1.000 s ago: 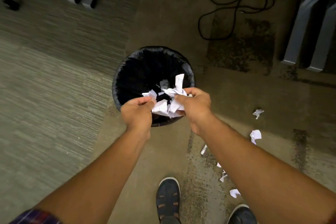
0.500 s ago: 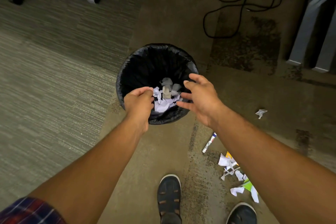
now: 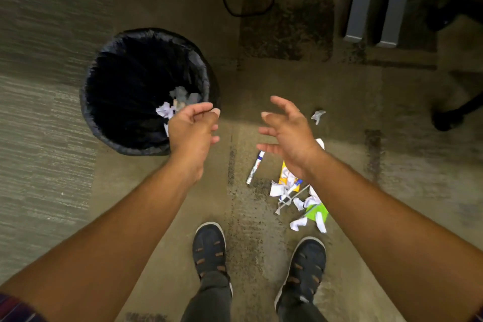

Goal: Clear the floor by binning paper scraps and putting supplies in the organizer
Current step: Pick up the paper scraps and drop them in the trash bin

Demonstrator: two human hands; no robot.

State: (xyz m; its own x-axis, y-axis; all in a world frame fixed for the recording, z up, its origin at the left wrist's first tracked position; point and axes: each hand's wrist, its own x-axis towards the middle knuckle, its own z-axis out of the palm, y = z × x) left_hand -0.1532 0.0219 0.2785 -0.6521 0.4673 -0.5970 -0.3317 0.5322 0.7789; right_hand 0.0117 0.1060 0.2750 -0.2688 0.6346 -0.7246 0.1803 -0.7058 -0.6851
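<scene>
Carpeted floor (image 3: 146, 204): left hand (image 3: 193, 133) empty, loosely curled at bin (image 3: 90, 123) rim; right hand (image 3: 287, 133) empty, fingers spread above scraps (image 3: 298, 223) and marker (image 3: 256, 167).

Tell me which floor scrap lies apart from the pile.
The grey crumpled scrap just right of the right hand, alone; the other scraps cluster by the right shoe.

The bare left forearm (image 3: 125, 217) and right forearm (image 3: 379, 217) reach forward and down, the 2 hands level and apart. The left hand (image 3: 194, 133) has its fingers (image 3: 201, 107) loosely curled, thumb near the index fingertip, gripping nothing. To its right, the right hand (image 3: 290, 136) is empty, its fingers (image 3: 283, 104) splayed and slightly bent, palm facing the left hand.
</scene>
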